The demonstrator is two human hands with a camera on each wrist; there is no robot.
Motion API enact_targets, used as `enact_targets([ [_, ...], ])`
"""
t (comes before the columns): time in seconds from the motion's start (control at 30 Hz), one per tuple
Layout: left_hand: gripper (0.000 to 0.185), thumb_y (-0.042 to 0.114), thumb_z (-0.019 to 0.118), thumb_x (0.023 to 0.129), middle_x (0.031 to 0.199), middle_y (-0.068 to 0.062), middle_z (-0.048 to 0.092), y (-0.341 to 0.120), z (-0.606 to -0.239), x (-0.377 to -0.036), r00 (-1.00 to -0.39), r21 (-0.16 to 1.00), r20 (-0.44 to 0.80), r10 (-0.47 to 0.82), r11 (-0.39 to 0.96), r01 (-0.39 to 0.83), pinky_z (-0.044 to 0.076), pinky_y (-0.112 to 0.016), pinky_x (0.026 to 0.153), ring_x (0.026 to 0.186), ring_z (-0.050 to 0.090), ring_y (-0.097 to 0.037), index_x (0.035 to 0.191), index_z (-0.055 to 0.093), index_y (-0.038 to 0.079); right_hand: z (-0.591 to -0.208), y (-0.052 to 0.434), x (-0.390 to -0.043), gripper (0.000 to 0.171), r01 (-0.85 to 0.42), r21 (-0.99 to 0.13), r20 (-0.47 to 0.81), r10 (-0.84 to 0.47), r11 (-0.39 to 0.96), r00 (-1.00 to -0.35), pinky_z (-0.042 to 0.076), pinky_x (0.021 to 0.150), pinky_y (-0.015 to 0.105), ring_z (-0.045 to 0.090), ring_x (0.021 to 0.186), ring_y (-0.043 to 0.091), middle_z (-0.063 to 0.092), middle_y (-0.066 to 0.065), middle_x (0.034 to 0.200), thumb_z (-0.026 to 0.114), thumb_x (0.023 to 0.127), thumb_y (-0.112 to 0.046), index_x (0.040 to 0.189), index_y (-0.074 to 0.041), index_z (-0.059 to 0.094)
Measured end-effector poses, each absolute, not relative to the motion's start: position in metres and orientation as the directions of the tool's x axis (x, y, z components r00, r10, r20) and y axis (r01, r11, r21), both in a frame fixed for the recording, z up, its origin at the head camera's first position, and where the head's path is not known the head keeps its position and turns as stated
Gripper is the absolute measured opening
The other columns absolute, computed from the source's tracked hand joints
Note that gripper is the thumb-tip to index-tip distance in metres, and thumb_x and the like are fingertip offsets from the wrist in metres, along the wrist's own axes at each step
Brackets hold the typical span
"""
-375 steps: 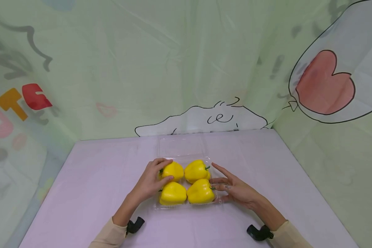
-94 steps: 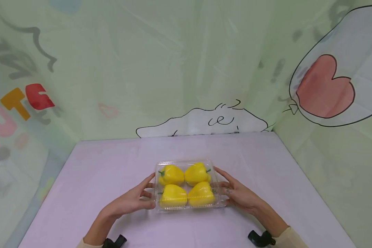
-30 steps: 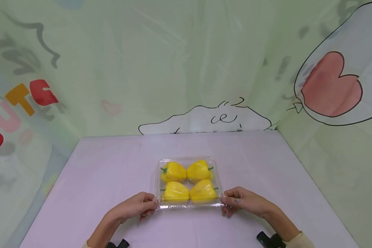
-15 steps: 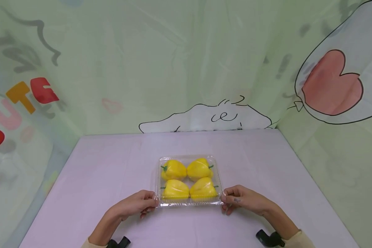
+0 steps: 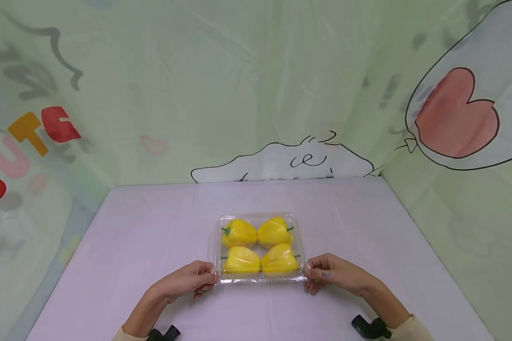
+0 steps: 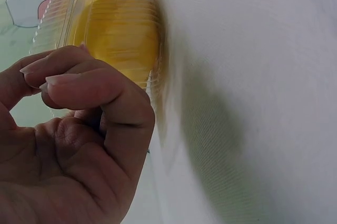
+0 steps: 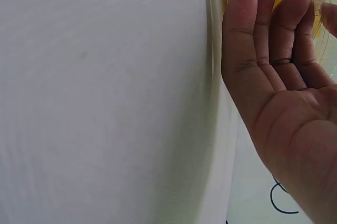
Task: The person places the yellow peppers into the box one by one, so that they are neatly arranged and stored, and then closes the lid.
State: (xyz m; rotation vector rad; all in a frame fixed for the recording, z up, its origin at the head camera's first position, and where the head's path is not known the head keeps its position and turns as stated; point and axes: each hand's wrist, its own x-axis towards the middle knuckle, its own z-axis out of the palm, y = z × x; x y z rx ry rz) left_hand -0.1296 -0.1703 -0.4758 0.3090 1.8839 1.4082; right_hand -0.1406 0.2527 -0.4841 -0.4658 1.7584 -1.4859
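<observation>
A clear plastic clamshell container (image 5: 258,281) lies on the table with its lid down. Several yellow bell peppers (image 5: 242,260) with green stems sit inside it in two rows, seen through the lid. At the near left corner, my left hand (image 5: 187,282) pinches the rim between thumb and fingers. My right hand (image 5: 339,274) pinches the near right corner the same way. Curled fingers of the left hand (image 6: 79,129) stand close to the container's ribbed side (image 6: 124,34) in the left wrist view. In the right wrist view, the right hand's (image 7: 284,82) fingers hide most of the container.
A pale lilac cloth covers the table (image 5: 153,222). Green printed sheeting (image 5: 239,94) rises along its back and sides, showing a balloon with a red heart (image 5: 456,113). Black wrist devices (image 5: 370,327) sit on both forearms.
Long before, the lid lay folded back and my left hand was on a pepper; now it covers the peppers. Both hands have moved from the sides to the near corners. The last half second shows almost no motion.
</observation>
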Motion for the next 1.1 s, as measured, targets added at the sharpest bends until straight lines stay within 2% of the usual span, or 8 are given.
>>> enact_targets([
  [0.2,0.018,0.018,0.057,0.106,0.069,0.004,0.046,-0.1696,-0.4766,-0.1304,-0.691,0.901,-0.419,0.589,0.363,-0.236,0.04,-0.02,0.054,0.06,0.041,-0.011,0.09,0.055,0.01,-0.4846,0.2535,-0.1403,0.041,0.203,-0.945,-0.325,-0.696,0.255,-0.641,0.065,0.088,0.033,0.073,0.094,0.021,0.074,0.014,0.101,0.056,0.109,-0.019,0.116,0.021,0.061],
  [0.73,0.015,0.017,0.057,0.106,0.067,0.004,0.048,-0.1695,-0.4801,-0.1297,-0.689,0.905,-0.415,0.594,0.347,-0.246,0.039,-0.021,0.054,0.06,0.042,-0.011,0.095,0.058,0.007,-0.4847,0.2537,-0.1392,0.042,0.229,-0.936,-0.352,-0.686,0.268,-0.636,0.065,0.088,0.032,0.073,0.094,0.019,0.075,0.007,0.098,0.056,0.109,-0.021,0.116,0.02,0.061],
  [1.1,0.015,0.017,0.057,0.105,0.066,0.004,0.048,-0.1697,-0.4806,-0.1282,-0.698,0.91,-0.401,0.592,0.342,-0.233,0.039,-0.021,0.054,0.06,0.042,-0.01,0.095,0.058,0.006,-0.4842,0.2532,-0.1389,0.044,0.226,-0.94,-0.342,-0.692,0.258,-0.635,0.064,0.087,0.032,0.073,0.095,0.019,0.075,0.01,0.101,0.058,0.109,-0.022,0.118,0.021,0.06],
])
